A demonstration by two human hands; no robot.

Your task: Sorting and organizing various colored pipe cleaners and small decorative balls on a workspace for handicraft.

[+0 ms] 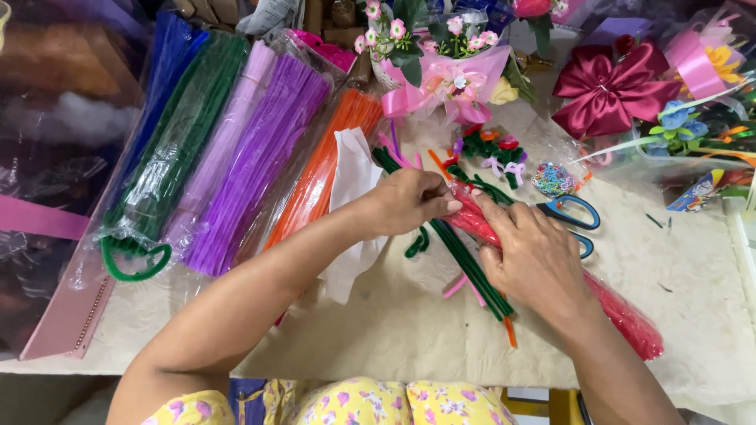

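Note:
My left hand (409,201) pinches the upper end of a clear bag of red pipe cleaners (622,311) that lies slanting across the table. My right hand (535,256) lies on top of the same bag and holds it down near its upper end. A bundle of dark green pipe cleaners (468,264) lies under and beside the bag, just below both hands. Blue-handled scissors (573,216) rest right of my right hand.
Bagged pipe cleaners lie at the left: green (177,149), lilac (220,142), purple (260,157), orange (323,169). White paper (350,177) sits by them. A pink flower bouquet (449,79), a maroon bow (610,86) and small made flowers (496,149) crowd the back.

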